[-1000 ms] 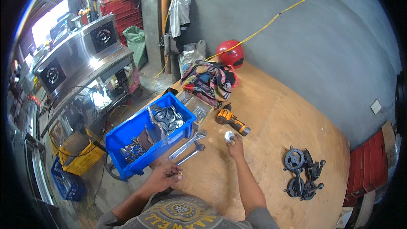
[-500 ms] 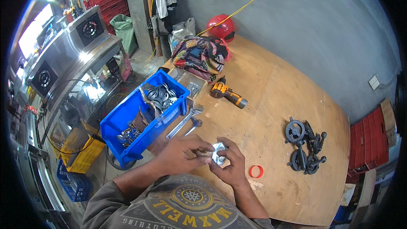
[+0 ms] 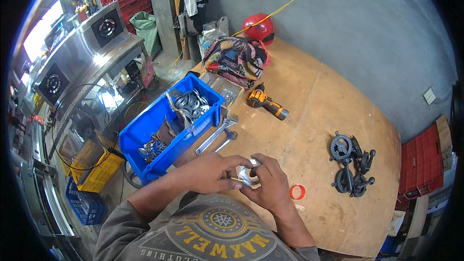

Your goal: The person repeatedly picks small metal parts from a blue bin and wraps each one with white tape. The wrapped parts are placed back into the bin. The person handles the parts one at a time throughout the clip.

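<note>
My right hand (image 3: 270, 182) curls its fingers and thumb round a shiny, round silver metal part (image 3: 246, 173). From the left side my left hand (image 3: 210, 171) reaches to it, thumb and fingers closed in a pinch. A thin brass-coloured pin (image 3: 236, 179) sticks out of that pinch and points at the silver part; whether it touches is too small to tell. Both hands are above the near edge of the wooden table (image 3: 319, 222). Right of my right hand an orange-red ring (image 3: 291, 192) lies on the table.
Left of my hands, a blue bin (image 3: 166, 151) holds metal rings and small hardware. Beside it lie an adjustable wrench (image 3: 212, 137) and a smaller tool (image 3: 226, 140). Farther off are an orange-black cordless drill (image 3: 267, 103) and a patterned bag (image 3: 234, 60). Black cast burner parts (image 3: 344, 179) sit at right.
The silver part has turned between my fingers, and the brass-coloured pin now shows more clearly in my left hand. The whole view has shifted slightly.
</note>
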Motion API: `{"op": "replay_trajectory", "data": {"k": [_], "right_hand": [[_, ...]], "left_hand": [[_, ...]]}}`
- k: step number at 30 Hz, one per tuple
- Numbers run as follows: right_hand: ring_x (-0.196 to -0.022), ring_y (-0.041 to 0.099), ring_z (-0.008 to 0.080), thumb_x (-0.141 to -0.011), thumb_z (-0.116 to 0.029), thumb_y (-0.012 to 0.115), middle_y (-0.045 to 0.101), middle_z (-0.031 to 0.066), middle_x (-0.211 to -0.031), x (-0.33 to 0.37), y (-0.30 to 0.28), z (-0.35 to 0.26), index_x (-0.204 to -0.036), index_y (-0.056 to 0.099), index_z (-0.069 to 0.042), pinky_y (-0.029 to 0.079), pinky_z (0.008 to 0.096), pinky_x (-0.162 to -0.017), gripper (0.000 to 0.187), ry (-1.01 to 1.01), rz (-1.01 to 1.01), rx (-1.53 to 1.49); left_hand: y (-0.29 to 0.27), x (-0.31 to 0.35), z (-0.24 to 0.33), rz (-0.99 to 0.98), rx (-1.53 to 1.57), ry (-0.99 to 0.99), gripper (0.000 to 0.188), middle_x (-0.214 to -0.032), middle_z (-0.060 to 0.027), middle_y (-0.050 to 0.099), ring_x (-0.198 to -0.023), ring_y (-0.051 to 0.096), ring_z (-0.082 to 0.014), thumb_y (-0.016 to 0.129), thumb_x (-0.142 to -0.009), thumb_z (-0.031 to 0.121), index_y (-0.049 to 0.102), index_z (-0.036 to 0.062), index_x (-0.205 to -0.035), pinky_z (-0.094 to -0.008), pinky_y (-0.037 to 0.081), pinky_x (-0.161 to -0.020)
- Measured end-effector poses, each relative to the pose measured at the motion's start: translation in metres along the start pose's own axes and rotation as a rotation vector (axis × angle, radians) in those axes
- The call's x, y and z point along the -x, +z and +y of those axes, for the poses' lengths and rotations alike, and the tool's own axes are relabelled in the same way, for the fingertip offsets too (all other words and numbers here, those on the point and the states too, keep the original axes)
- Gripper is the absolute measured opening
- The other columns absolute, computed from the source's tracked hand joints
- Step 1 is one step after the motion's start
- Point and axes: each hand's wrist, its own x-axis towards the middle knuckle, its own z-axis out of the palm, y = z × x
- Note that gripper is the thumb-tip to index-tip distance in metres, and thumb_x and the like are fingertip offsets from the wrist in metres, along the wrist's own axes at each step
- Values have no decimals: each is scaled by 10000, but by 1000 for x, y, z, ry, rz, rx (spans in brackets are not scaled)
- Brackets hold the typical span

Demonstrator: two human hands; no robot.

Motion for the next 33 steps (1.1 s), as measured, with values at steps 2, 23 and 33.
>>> {"op": "replay_trajectory", "data": {"k": [2, 23, 33], "right_hand": [[-1063, 604, 379, -669, -211, 832, 566, 188, -1250, 0, -1, -1, -993, 565, -58, 549, 435, -805, 447, 37, -21, -10], [-973, 668, 244, -829, -265, 779, 674, 208, -1125, 33, 26, 21, -929, 653, 12, 506, 346, -832, 320, 225, -38, -759], [-1115, 618, 314, -887, -213, 703, 636, 239, -1166, 39, 26, 8, -1224, 602, -28, 475, 369, -924, 398, 477, -19, -685]], "left_hand": [[2, 0, -2, -9, -94, -7, 460, -845, -135, 713, -785, 712, -294, 668, -878, 222, 535, 126, -1308, -390, 541, -692], [26, -2, -39, 129, 781, -12, 258, -931, -64, 678, -829, 630, -104, 680, -920, 112, 546, 28, -1125, -238, 493, -698], [41, -10, -50, 160, 955, 25, 243, -862, -60, 660, -779, 633, -122, 639, -957, 166, 529, 42, -1135, -252, 505, -674]]}}
